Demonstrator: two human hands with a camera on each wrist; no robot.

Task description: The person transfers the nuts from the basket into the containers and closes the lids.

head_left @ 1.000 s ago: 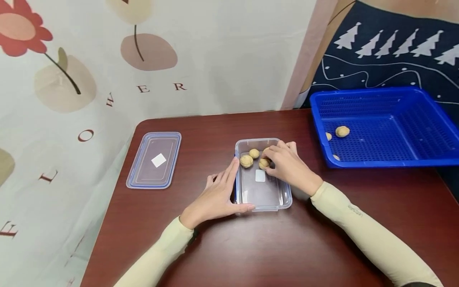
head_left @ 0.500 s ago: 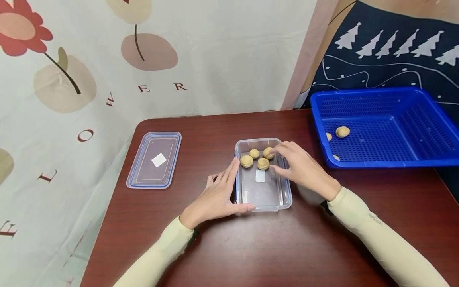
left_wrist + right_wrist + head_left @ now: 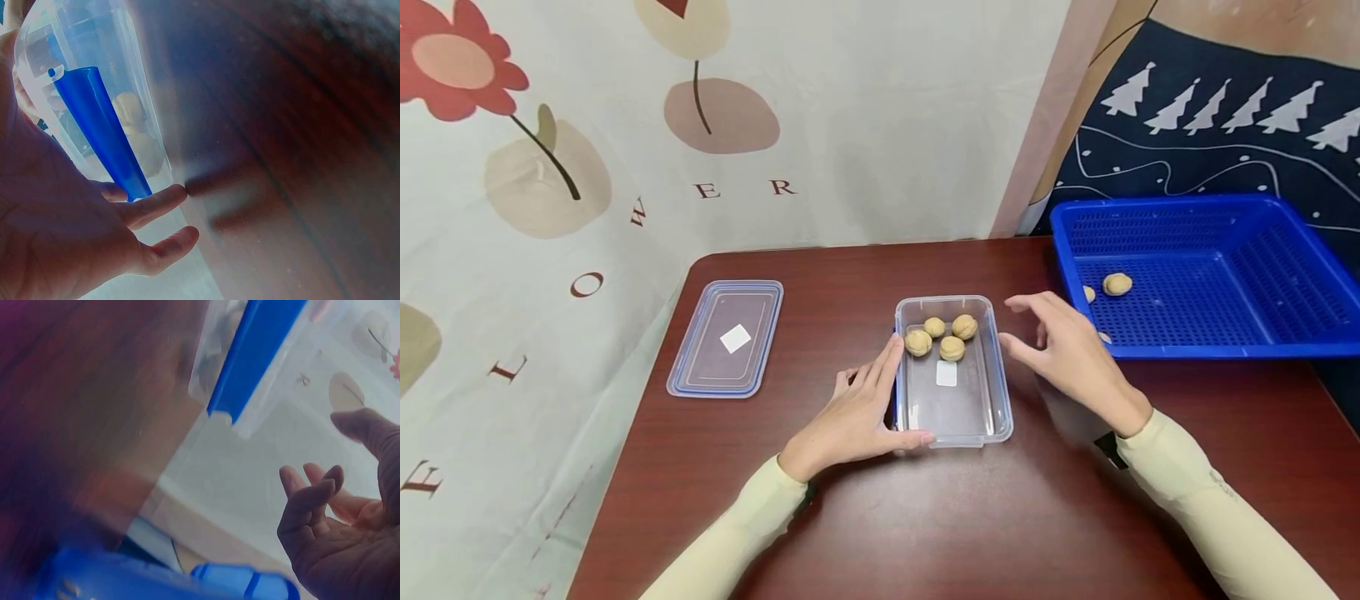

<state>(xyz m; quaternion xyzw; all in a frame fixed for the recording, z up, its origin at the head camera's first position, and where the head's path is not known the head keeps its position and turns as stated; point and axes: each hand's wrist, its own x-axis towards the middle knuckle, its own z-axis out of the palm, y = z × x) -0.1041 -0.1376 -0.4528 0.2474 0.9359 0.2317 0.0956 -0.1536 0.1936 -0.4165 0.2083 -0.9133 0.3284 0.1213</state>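
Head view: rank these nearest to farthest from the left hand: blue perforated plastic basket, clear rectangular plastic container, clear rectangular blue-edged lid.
1. Clear container: just right of the left hand, which touches its left side.
2. Blue-edged lid: on the table, left of the hand and farther forward.
3. Blue basket: far right, beyond the container.

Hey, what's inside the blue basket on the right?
Inside the blue basket, one walnut shows whole; two more pale pieces, probably walnuts, peek out along its left wall. That wall covers the rest of them, and I can't tell if anything else lies behind it.
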